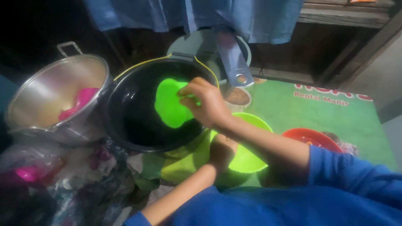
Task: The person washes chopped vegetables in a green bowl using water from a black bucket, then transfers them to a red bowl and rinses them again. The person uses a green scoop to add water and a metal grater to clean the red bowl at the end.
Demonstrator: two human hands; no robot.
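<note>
Nearest to the camera are the two blue sleeves [293, 201] of the person, which fill the lower right part of the view. From them both bare forearms reach away toward the middle.

The left hand [222, 152] is low, under the rim of the black pan [134, 121] and in front of a green bowl [247, 157]. It seems to support the pan from below, but its fingers are hidden, so I cannot tell if they are clenched or loose.

The right hand [207, 104] is above it, inside the mouth of the black pan. Its fingers are closed on a bright green sponge [169, 104], which is pressed flat against the dark inner surface of the pan. The pan is tilted, with its opening turned toward the person, and it has a thin yellow line along its rim.

To the left, just beside the pan, stands a metal pot [54, 96], also tilted, with something pink [79, 102] inside. Near and left of it lies a blurred heap of cloth and plastic [63, 175], with another pink piece in it.

To the right, a red bowl [312, 138] sits on a green printed mat [335, 121]. Farther away, behind the pan, there is a pale round basin [197, 42] with a blue handle [232, 58] over it, and a small bowl with brown food [236, 97]. At the far edge hangs blue cloth [188, 14], and a wooden shelf [343, 16] is at the far right.
</note>
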